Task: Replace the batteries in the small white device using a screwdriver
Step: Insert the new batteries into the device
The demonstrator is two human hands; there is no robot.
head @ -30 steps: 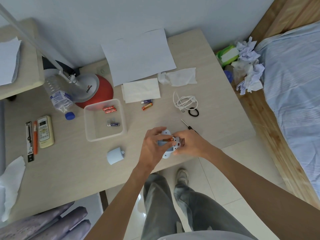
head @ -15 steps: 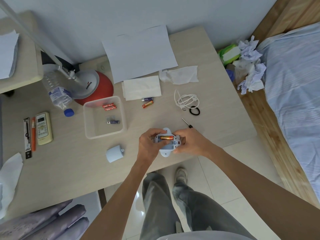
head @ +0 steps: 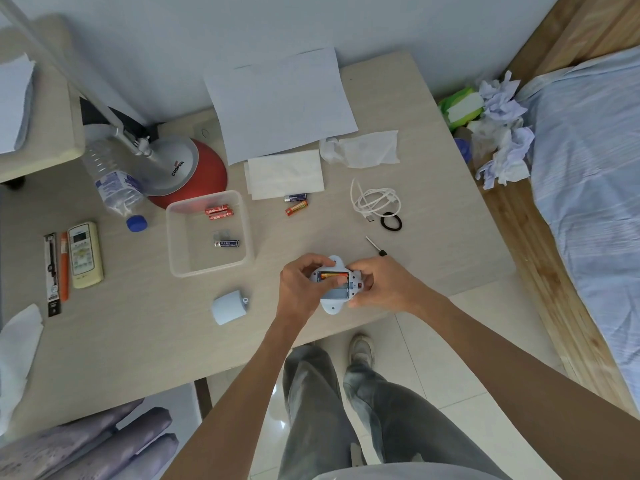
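The small white device (head: 333,304) lies face down near the table's front edge, its battery bay uncovered. An orange battery (head: 330,274) sits in the upper slot; the lower slot looks bare. My left hand (head: 300,289) grips the device's left side, thumb over the bay. My right hand (head: 384,285) holds its right side with the thumb by the battery's end. The thin screwdriver (head: 376,246) lies on the table just beyond my right hand. The white battery cover (head: 229,306) rests to the left. Two loose batteries (head: 296,203) lie further back.
A clear plastic tub (head: 180,244) holds three batteries (head: 221,223). Behind it stand a red lamp base (head: 204,174) and a lying water bottle (head: 114,185). A remote (head: 84,254), white cable (head: 375,200), hair tie (head: 391,221), paper sheets (head: 280,105) and tissues (head: 367,148) are spread around. A bed (head: 588,188) is on the right.
The orange battery, held over the bay by my right fingers a second ago, now sits in the upper slot. My left thumb has moved onto the bay.
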